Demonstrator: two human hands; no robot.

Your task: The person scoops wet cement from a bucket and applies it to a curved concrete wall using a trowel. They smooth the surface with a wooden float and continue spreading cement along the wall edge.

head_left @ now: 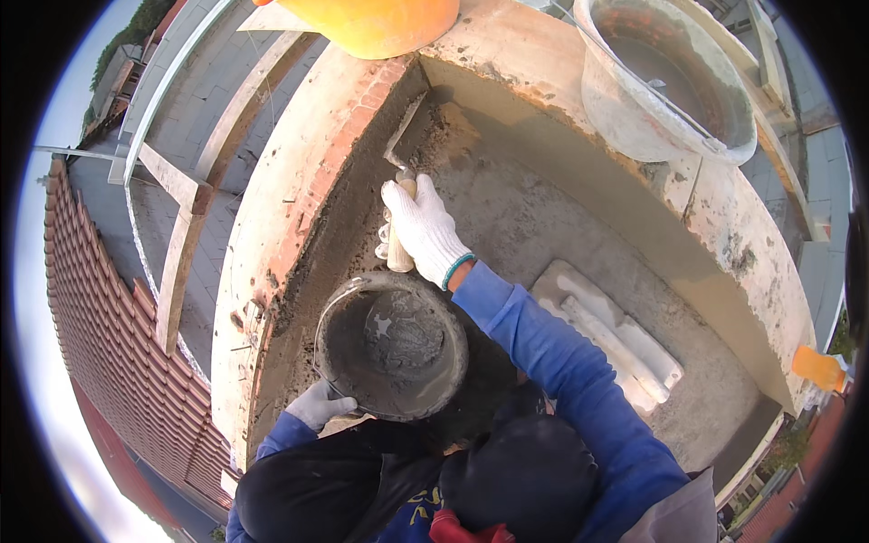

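Observation:
My right hand (421,222), in a white knitted glove, is closed round the pale handle of a trowel (399,252). The trowel's thin blade reaches forward along the left wall, close to the far corner of a walled pit. Below it, a black bucket (327,337) stands tilted between my legs and that left wall, holding wet grey mortar (407,337). My left hand (319,404), also gloved, grips the bucket at its near left rim; its fingers are partly hidden. On the grey floor to my right lies a pale plastering float (615,339) with a long handle.
The left wall (294,195) has exposed red brick and rough mortar; the right wall (652,213) is smoothly rendered. An orange bucket (380,27) and a cloudy plastic bucket (625,118) stand on the far ledge. An orange bottle (819,368) is at right. Wooden beams (222,158) and roof tiles (118,317) lie beyond.

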